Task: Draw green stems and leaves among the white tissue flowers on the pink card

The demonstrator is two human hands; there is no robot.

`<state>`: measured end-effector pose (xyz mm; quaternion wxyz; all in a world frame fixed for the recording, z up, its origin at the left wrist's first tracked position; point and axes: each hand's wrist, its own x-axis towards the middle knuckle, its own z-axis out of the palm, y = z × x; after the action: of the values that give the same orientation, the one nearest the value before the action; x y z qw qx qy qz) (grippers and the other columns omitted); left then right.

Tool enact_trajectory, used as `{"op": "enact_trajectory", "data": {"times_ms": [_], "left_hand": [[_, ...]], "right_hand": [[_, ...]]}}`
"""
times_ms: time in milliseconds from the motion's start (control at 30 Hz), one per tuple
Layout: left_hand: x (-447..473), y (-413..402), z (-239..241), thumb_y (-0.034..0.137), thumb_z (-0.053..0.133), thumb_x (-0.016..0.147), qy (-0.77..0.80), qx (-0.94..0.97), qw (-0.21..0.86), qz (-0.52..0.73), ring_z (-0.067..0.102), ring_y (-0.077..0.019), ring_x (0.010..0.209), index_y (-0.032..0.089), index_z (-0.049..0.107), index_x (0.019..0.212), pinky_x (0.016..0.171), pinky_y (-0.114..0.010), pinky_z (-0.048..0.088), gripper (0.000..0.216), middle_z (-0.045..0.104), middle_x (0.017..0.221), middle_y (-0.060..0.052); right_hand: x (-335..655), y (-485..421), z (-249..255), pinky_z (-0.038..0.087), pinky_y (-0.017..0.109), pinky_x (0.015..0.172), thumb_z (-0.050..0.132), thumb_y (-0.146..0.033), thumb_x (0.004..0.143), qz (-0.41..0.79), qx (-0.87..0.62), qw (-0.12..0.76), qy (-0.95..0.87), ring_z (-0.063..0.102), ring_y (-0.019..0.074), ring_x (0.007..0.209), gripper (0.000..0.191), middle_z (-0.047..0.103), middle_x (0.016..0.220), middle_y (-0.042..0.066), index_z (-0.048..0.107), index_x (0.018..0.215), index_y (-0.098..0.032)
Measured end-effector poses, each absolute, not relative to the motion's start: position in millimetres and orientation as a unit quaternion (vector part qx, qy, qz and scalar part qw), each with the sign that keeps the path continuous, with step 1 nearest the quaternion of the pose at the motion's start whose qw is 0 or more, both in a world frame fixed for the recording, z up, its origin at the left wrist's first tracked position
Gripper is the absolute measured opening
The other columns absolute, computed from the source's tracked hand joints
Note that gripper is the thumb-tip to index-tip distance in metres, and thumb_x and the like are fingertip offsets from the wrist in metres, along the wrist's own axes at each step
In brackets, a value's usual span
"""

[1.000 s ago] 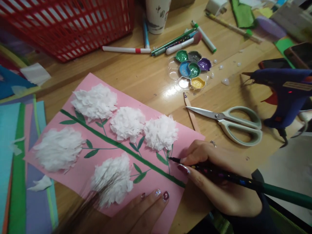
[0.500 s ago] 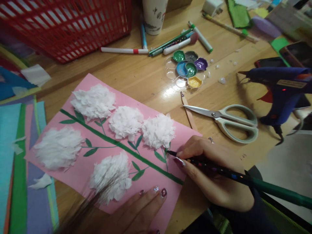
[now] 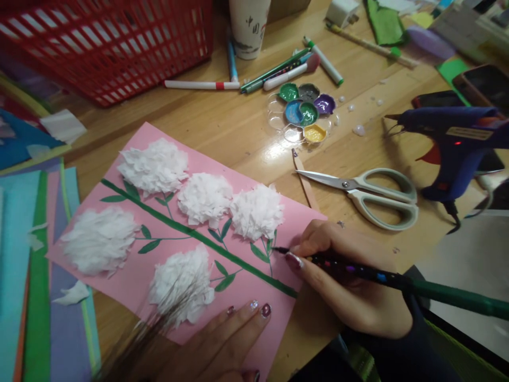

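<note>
My right hand (image 3: pixel 350 281) grips a dark felt-tip pen (image 3: pixel 382 277) with coloured dots and a green end. Its black tip is at the small green leaf beneath the right-hand white flower. On the pink card (image 3: pixel 131 292), a thick green stem (image 3: pixel 191 232) runs diagonally with thin branches and leaves. Several ruffled white paper flowers (image 3: pixel 257 211) sit along it. My left hand (image 3: pixel 222 345) lies flat on the card's lower part, fingers stretched out and holding nothing. Strands of hair cross the lowest white flower (image 3: pixel 181 284) and part of that hand.
Scissors (image 3: pixel 382 199) and a wooden stick (image 3: pixel 304 180) lie beyond the card. A paint palette (image 3: pixel 274 119), pens (image 3: pixel 202 85) and a paper cup (image 3: pixel 248 26) are farther back. A blue glue gun (image 3: pixel 453 143) is at right, a red basket (image 3: pixel 119 48) and coloured sheets (image 3: pixel 37 276) at left.
The pen tip has shifted slightly right, off the middle of the small leaf to its edge. More of that leaf shows green. My left hand stays in place; the view has moved slightly.
</note>
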<state>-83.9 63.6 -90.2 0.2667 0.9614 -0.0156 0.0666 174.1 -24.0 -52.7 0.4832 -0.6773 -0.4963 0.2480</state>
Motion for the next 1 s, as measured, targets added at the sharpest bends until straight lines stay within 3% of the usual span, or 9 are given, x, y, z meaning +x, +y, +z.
{"op": "enact_trajectory", "data": {"times_ms": [200,533,833,1000], "left_hand": [[-84.7,65.1,-92.5,0.015,0.056,0.084,-0.015,0.961,0.267,0.065,0.045,-0.0144,0.134,0.023,0.068,0.066,0.115,-0.027,0.031,0.023,0.056,0.138,0.004],[-88.8,60.3,-93.2,0.017,0.058,0.083,0.002,0.960,0.272,0.063,0.043,-0.0141,0.135,0.024,0.055,0.047,0.116,-0.031,0.031,0.037,0.058,0.135,0.006],[-88.9,59.2,-92.6,0.017,0.057,0.084,0.009,0.960,0.275,0.058,0.044,-0.0160,0.134,0.024,0.063,0.057,0.116,-0.034,0.031,0.028,0.056,0.138,0.006],[-87.9,63.0,-91.2,0.017,0.058,0.083,-0.001,0.957,0.287,0.053,0.047,-0.0160,0.132,0.024,0.060,0.053,0.114,-0.031,0.034,0.032,0.058,0.135,0.007]], "right_hand": [[173.5,-24.5,-52.2,0.042,0.029,0.053,0.061,-0.011,0.081,0.242,-0.678,0.490,-0.492,0.054,0.0120,0.059,0.008,0.059,0.067,0.002,0.058,0.077,-0.018],[172.1,-24.6,-53.2,0.041,0.028,0.051,0.062,-0.010,0.080,0.233,-0.690,0.491,-0.479,0.052,0.0113,0.057,0.008,0.059,0.066,0.001,0.059,0.077,-0.017],[172.0,-24.9,-52.6,0.041,0.029,0.052,0.063,-0.012,0.080,0.256,-0.688,0.490,-0.470,0.053,0.0122,0.057,0.007,0.060,0.066,0.002,0.061,0.077,-0.017],[171.5,-22.9,-50.3,0.040,0.029,0.050,0.063,-0.013,0.081,0.251,-0.689,0.489,-0.473,0.053,0.0123,0.056,0.007,0.059,0.065,0.002,0.060,0.076,-0.018]]}}
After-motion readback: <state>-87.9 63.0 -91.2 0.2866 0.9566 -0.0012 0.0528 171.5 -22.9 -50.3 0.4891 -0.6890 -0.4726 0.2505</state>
